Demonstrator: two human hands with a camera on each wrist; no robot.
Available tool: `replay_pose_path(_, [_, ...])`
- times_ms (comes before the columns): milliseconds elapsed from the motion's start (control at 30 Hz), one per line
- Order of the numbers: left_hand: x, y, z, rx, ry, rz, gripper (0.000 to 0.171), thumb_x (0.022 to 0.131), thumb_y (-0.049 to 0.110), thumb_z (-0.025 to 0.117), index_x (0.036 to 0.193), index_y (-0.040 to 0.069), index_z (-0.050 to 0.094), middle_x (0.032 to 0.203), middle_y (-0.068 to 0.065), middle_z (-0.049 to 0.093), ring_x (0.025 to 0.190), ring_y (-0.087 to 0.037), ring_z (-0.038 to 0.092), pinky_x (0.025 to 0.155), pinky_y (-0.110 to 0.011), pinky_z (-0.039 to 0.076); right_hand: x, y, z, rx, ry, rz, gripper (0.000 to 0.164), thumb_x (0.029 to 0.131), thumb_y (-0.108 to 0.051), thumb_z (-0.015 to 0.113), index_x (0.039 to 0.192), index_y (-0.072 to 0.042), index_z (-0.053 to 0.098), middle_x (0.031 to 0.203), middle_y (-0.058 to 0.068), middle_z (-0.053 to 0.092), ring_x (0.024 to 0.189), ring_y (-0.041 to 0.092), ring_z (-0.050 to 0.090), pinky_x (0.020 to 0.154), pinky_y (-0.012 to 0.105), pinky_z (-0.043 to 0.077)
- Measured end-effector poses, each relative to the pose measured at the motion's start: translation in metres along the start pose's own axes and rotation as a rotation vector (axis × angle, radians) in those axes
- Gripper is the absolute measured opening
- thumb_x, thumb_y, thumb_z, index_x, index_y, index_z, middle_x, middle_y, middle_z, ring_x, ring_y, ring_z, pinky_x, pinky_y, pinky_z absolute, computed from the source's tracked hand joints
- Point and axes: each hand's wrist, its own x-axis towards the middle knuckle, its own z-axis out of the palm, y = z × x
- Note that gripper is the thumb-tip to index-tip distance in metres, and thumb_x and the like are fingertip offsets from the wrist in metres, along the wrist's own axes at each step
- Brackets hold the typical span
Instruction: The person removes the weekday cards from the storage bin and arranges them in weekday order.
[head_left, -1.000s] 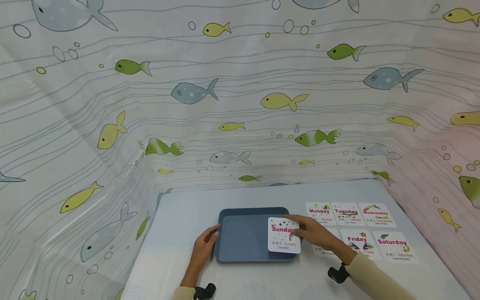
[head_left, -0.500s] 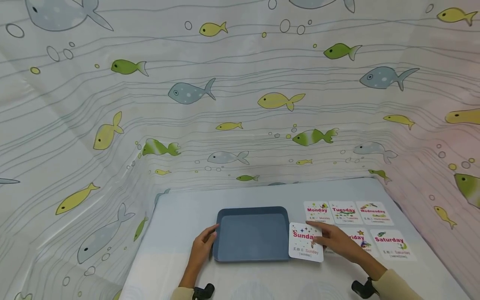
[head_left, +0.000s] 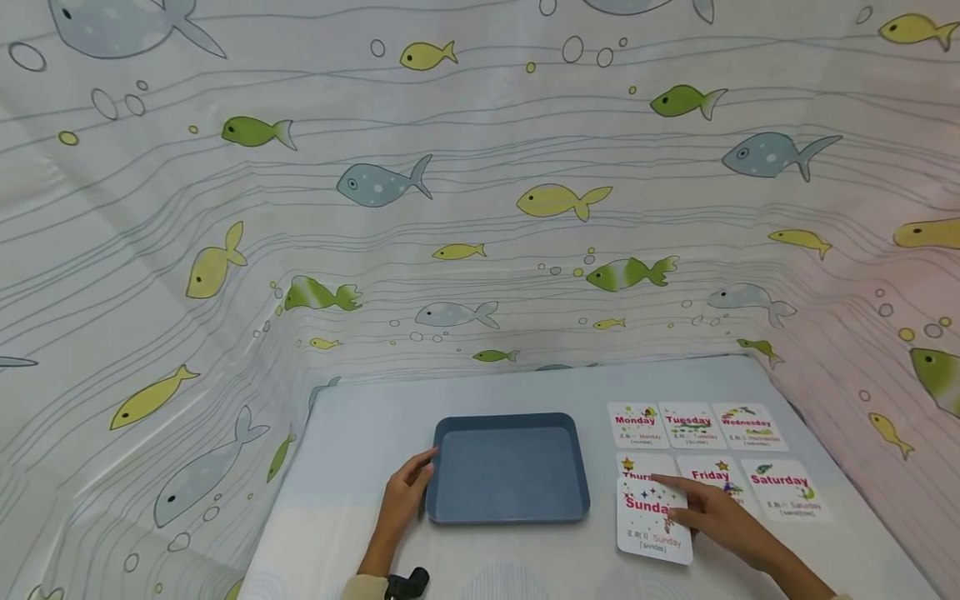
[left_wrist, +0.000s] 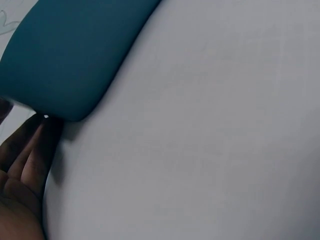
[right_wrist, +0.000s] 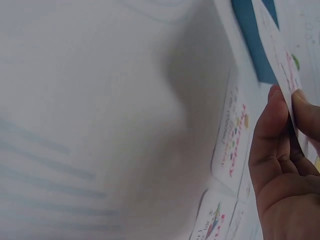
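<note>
My right hand (head_left: 723, 521) pinches the white Sunday card (head_left: 647, 533) by its right side between thumb and fingers. In the right wrist view the card (right_wrist: 280, 60) stands tilted up off the table, seen nearly edge-on. From the head it covers the lower part of the Thursday card (head_left: 637, 463). At the left, my left hand (head_left: 402, 496) rests its fingertips against the left edge of the blue-grey tray (head_left: 510, 515). Fairly straight fingers (left_wrist: 37, 150) meet the tray's corner in the left wrist view.
Right of the tray lie two rows of cards: Monday (head_left: 636, 425), Tuesday (head_left: 692, 425) and Wednesday (head_left: 748, 427) behind, Friday (head_left: 708, 475) and Saturday (head_left: 783, 487) in front with Thursday. A fish-patterned sheet (head_left: 480, 275) hangs behind and beside the table (head_left: 375, 408).
My right hand has carried the Sunday card from over the tray's right side rightward and nearer to me, to in front of the Thursday card. The left hand has stayed at the tray.
</note>
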Motion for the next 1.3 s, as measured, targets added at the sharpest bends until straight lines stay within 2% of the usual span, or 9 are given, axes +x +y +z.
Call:
replay_pose_path(133, [0.002,-0.010,0.001,-0.002,0.008,0.006,0.032,0.101,0.024,0.060,0.133,0.019,0.065,0.139,-0.002,0.063,0.131,-0.022,0.058,0.103,-0.016,0.046,-0.015,0.012,0.001,-0.052,-0.001,0.042,0.066,0.090,-0.035,0.072,0.148,-0.013,0.050,0.083,0.007,0.059,0.068,0.015,0.059,0.059,0.027,0.052])
replay_pose_path(367, [0.000,-0.008,-0.002,-0.008,0.003,0.010,0.032,0.101,0.025,0.060,0.132,0.019,0.065,0.139,-0.002,0.063,0.130,-0.023,0.059,0.101,-0.014,0.046,-0.031,0.030,0.008,-0.022,-0.047,0.009,0.064,0.090,-0.025,0.072,0.145,0.001,0.050,0.100,0.008,0.070,0.068,0.016,0.064,0.058,0.027,0.053])
replay_pose_path(500, [0.000,-0.007,-0.005,0.009,0.007,0.016,0.031,0.101,0.024,0.060,0.131,0.021,0.066,0.138,0.000,0.063,0.128,-0.022,0.060,0.100,-0.015,0.047,-0.031,0.035,0.016,-0.079,0.011,0.033,0.064,0.087,-0.028,0.075,0.143,-0.005,0.054,0.111,0.012,0.067,0.070,0.013,0.063,0.059,0.026,0.053])
replay_pose_path(700, [-0.003,-0.008,-0.006,0.009,0.001,0.004,0.032,0.101,0.029,0.061,0.131,0.022,0.066,0.138,0.000,0.063,0.127,-0.021,0.060,0.100,-0.017,0.048,-0.032,0.029,0.029,-0.084,0.051,0.152,0.058,0.085,-0.027,0.078,0.139,-0.014,0.061,0.119,0.013,0.063,0.076,0.017,0.064,0.063,0.028,0.057])
replay_pose_path(767, [-0.003,-0.009,-0.006,0.009,0.005,0.003,0.032,0.101,0.029,0.061,0.132,0.022,0.066,0.138,0.000,0.063,0.127,-0.020,0.061,0.100,-0.017,0.047,-0.032,0.027,0.032,-0.139,0.038,0.152,0.052,0.086,-0.027,0.076,0.135,-0.016,0.064,0.113,0.009,0.063,0.079,0.017,0.063,0.066,0.026,0.055])
replay_pose_path(900, [-0.004,-0.007,-0.004,0.004,0.017,-0.007,0.031,0.101,0.025,0.061,0.131,0.021,0.066,0.138,0.000,0.063,0.128,-0.021,0.060,0.099,-0.013,0.046,-0.031,0.022,0.035,-0.353,0.049,0.110,0.037,0.089,-0.033,0.072,0.125,-0.025,0.071,0.100,-0.001,0.055,0.081,0.012,0.054,0.068,0.021,0.047])
replay_pose_path(1000, [-0.006,-0.001,-0.003,-0.007,0.019,-0.003,0.032,0.102,0.019,0.059,0.133,0.015,0.065,0.139,-0.005,0.062,0.129,-0.026,0.059,0.098,-0.012,0.046,-0.029,0.019,0.036,-0.460,0.081,0.078,0.028,0.090,-0.029,0.072,0.118,-0.032,0.073,0.096,0.001,0.045,0.078,0.014,0.050,0.064,0.021,0.046])
replay_pose_path(1200, [-0.012,0.010,-0.004,0.007,0.019,0.014,0.032,0.102,0.015,0.058,0.134,0.012,0.064,0.140,-0.008,0.062,0.129,-0.030,0.059,0.097,-0.013,0.047,-0.023,0.012,0.040,-0.634,0.163,0.037,0.037,0.079,-0.021,0.082,0.099,-0.049,0.070,0.101,-0.001,0.046,0.092,0.022,0.049,0.076,0.033,0.049])
replay_pose_path(1300, [-0.010,0.001,-0.007,0.043,0.024,0.004,0.033,0.102,0.020,0.058,0.134,0.017,0.064,0.140,-0.005,0.062,0.130,-0.027,0.059,0.099,-0.014,0.047,-0.021,0.011,0.042,-0.673,0.169,-0.016,0.036,0.080,-0.020,0.082,0.100,-0.047,0.070,0.098,-0.006,0.048,0.090,0.018,0.047,0.078,0.035,0.049])
